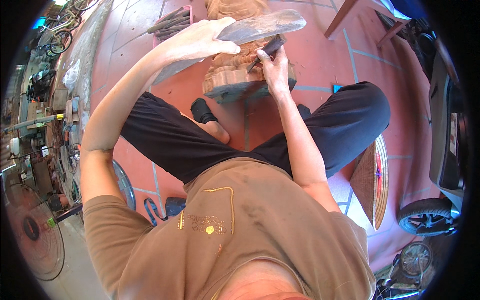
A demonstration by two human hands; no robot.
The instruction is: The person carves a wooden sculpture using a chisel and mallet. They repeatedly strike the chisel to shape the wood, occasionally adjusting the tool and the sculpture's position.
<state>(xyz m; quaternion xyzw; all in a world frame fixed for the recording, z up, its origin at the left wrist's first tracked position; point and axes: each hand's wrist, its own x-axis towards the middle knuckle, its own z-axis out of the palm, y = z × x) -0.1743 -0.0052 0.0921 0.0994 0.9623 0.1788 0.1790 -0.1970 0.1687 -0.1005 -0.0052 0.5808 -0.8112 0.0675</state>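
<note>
A carved reddish-brown wooden figure (227, 75) lies on the tiles ahead of my crossed legs, its dark-edged base toward me. My left hand (197, 42) is closed round a long, flat, greyish wooden bat (267, 25), which passes over the carving and hides part of it. In my right hand (276, 67) is a chisel (273, 45) with a dark handle, gripped between thumb and fingers. The chisel slants down to the left, its blade end at the carving near the base. Whether the edge touches the wood I cannot tell.
A pink tray (190, 15) with several dark-handled tools (172, 24) stands at the far left of the carving. A conical straw hat (370, 182) leans beside my right knee. Farther right is a motorbike wheel (425, 216); on the left stands a fan (35, 227).
</note>
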